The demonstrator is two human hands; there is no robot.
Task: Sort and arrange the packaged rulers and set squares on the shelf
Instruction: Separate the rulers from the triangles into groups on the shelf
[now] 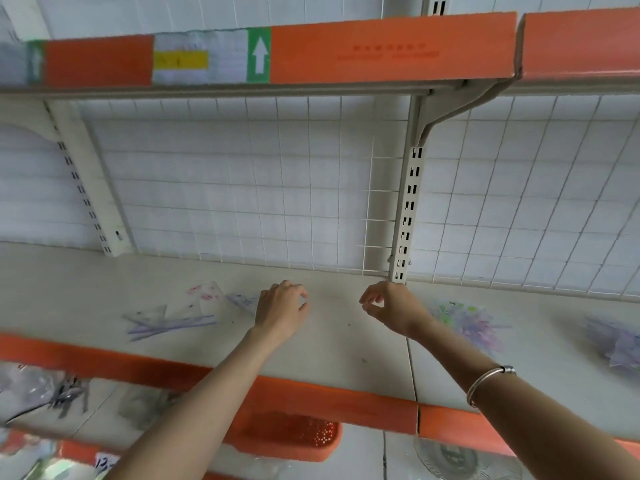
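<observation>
Packaged rulers and set squares (173,322) lie scattered on a pale shelf (346,344) to either side of a person's two hands, which reach in over its bare middle. The left hand (280,310) hangs with its fingers loosely curled and nothing visible in it. The right hand (391,306) has thumb and forefinger bent toward each other; whether they pinch anything cannot be told. Just beside the left hand, on its left, a clear set square (242,301) shows faint blue print, partly hidden by the knuckles. Farther left lie a red-printed pack (207,292) and long pale-violet rulers in clear wrap. Right of the right wrist sits a blurred heap (467,322) of green and violet packs, with another pile (620,341) near the frame's edge. A silver bangle (488,384) circles the right forearm.
</observation>
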